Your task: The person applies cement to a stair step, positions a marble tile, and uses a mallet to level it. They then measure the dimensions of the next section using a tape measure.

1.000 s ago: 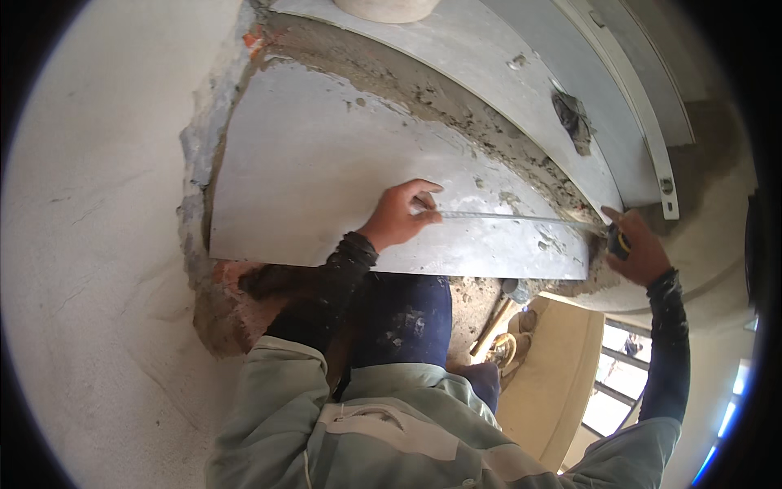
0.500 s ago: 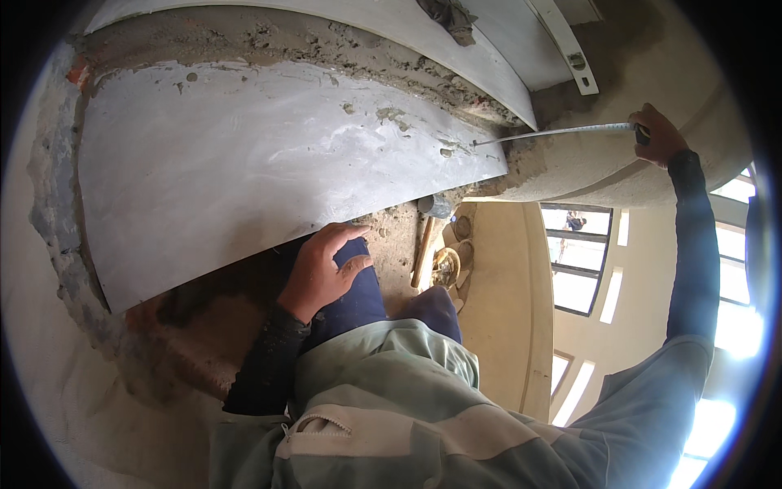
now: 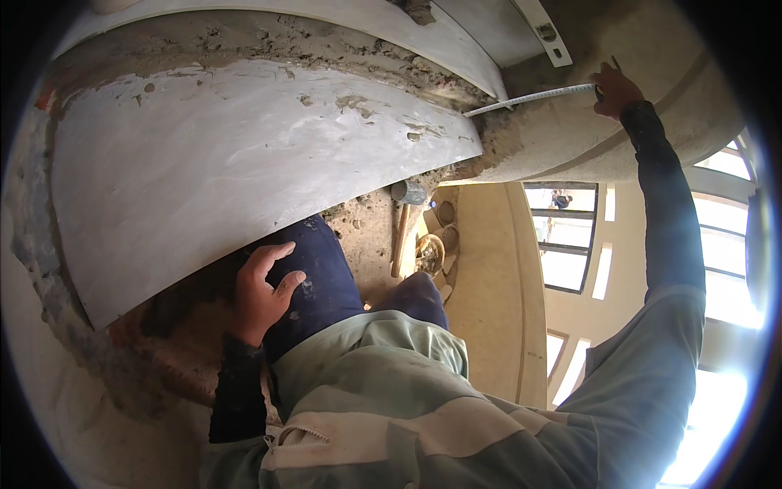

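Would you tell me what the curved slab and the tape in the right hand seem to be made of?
The curved slab looks like smooth-cut stone, perhaps marble: pale grey, faintly veined, mortar-flecked. The tape held by the right hand seems thin metal: a narrow, pale, self-supporting blade.

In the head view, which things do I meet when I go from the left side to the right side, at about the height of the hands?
Grey curved slab → left hand resting on the dark blue knee → wooden-handled hammer → tape measure blade → right hand holding the tape's end.
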`<state>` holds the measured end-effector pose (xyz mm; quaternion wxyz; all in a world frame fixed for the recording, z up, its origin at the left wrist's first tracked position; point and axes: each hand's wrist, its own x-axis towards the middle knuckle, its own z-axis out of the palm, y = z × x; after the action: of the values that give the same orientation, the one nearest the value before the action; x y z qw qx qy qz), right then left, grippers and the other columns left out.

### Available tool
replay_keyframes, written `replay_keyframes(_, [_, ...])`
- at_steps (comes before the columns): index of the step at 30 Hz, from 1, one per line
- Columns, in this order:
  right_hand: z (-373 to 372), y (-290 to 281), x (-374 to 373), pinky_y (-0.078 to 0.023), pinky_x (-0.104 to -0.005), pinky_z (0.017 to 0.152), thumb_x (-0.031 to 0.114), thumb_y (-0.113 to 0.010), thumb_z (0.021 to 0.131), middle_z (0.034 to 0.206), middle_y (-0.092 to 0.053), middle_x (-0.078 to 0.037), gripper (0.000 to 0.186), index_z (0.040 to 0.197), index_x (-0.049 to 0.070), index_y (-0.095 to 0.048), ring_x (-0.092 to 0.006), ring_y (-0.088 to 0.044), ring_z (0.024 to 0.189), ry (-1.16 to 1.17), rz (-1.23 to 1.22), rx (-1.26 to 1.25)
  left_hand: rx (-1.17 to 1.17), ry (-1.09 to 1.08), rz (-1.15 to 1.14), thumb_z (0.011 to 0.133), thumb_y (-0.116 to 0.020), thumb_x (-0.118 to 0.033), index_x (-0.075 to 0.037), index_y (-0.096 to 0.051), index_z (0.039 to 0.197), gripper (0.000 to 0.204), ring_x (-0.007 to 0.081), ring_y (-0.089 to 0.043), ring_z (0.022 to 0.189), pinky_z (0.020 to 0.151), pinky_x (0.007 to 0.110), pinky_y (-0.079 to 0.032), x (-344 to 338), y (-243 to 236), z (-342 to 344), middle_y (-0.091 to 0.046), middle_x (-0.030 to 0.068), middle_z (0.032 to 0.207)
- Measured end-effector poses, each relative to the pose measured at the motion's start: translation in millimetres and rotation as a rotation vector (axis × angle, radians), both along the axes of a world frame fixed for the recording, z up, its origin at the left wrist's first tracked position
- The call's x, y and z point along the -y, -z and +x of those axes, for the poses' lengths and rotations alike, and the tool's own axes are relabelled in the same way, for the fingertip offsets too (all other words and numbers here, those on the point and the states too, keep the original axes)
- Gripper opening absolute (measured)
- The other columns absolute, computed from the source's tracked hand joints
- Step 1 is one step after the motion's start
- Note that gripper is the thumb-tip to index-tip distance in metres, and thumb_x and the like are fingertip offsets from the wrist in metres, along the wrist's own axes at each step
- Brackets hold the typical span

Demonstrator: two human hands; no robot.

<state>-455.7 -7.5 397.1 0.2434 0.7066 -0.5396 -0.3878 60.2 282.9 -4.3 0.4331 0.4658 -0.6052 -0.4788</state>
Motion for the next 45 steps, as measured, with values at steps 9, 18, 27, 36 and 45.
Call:
replay_keyframes(9, [-4,23,15,-0.054,-0.0424,0.096,0.016,-0.077,0.068,0.123,-0.056,-0.014,0.051,0.118,0.011,-0.066,-0.0334,-0.059,0.118,-0.036,-0.018,-0.042,0.023,-0.007,0.015,0.082,-0.082,-0.015,0.0,-0.069,0.116,0.039,0.035,-0.068,0.103,0.09,0.04,-0.054,-7,3,-6,-0.07,0.0177,0.109])
replay_keyframes(18, [-13,23,23,-0.053,-0.0432,0.097,0.015,-0.076,0.068,0.123,-0.055,-0.014,0.054,0.121,0.012,-0.066,-0.0335,-0.058,0.12,-0.022,-0.017,-0.052,0.036,0.028,0.08,0.085,-0.079,-0.014,0.001,-0.068,0.12,0.04,0.0291,-0.069,0.109,0.096,0.038,-0.053,-4,4,-2,-0.07,0.0165,0.114])
replay_keyframes(27, [4,24,22,-0.049,-0.0425,0.106,0.018,-0.078,0.068,0.132,-0.054,-0.017,0.066,0.132,0.012,-0.062,-0.0354,-0.053,0.129,0.093,0.006,-0.111,0.028,0.023,0.079,0.085,-0.08,-0.017,0.0,-0.067,0.121,0.042,0.0287,-0.069,0.109,0.096,0.037,-0.053,-7,8,-1,-0.07,0.0163,0.114])
replay_keyframes(36, [7,26,33,-0.045,-0.0422,0.111,0.017,-0.076,0.068,0.136,-0.054,-0.018,0.069,0.135,0.012,-0.06,-0.0355,-0.049,0.134,0.074,0.042,-0.14,0.019,-0.223,0.201,0.087,-0.082,-0.023,-0.001,-0.069,0.12,0.042,0.0252,-0.069,0.104,0.092,0.038,-0.054,-27,32,26,-0.071,0.0136,0.11])
replay_keyframes(45, [100,-11,7,-0.047,-0.0392,0.106,0.004,-0.075,0.064,0.127,-0.058,-0.016,0.058,0.121,0.006,-0.065,-0.0355,-0.056,0.125,-0.163,0.125,0.203,0.132,-0.225,0.241,0.085,-0.082,-0.02,-0.005,-0.072,0.116,0.036,0.0156,-0.066,0.075,0.066,0.031,-0.051,10,-39,81,-0.074,0.0083,0.096])
